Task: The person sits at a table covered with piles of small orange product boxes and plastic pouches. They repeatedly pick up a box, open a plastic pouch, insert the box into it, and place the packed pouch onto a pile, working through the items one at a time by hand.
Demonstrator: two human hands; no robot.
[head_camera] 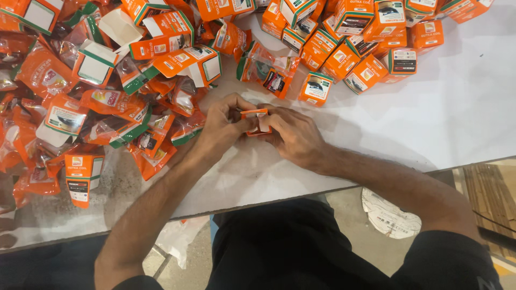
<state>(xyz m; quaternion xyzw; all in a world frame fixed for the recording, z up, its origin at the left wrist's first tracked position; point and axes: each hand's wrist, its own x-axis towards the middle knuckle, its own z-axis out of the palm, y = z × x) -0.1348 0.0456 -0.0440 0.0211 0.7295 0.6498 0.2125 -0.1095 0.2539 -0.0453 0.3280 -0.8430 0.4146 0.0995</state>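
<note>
Both my hands meet over the middle of the white table [441,118], gripping one small orange carton [255,114] between them. My left hand [223,126] holds its left side with fingers curled over the top edge. My right hand [293,134] holds the right side, thumb on the flap. Most of the carton is hidden by my fingers. Just beyond my hands lies an orange plastic packet [271,72] with a dark part inside.
A heap of open orange cartons and plastic packets [102,96] covers the table's left side. Closed orange cartons [355,48] are piled at the back right. A single carton [82,177] stands near the front left. Below the table edge lies a white bag [389,215] on the floor.
</note>
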